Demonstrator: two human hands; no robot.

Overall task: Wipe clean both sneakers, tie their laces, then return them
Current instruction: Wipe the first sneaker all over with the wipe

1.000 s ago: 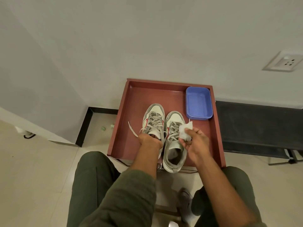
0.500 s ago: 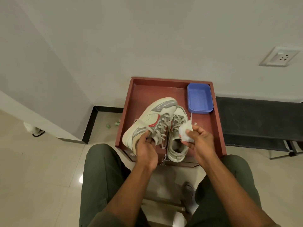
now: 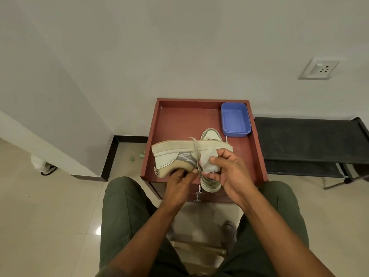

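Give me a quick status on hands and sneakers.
Left hand holds lifted sneaker on its side. Right hand pinches white wipe against it. Second sneaker on red tray. Loose lace across wiping area.

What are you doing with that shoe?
A person is cleaning sneakers. The left hand holds one sneaker tipped on its side over the red tray, and the right hand pinches a white wipe against it. The other sneaker sits in the tray, next to a blue tub.
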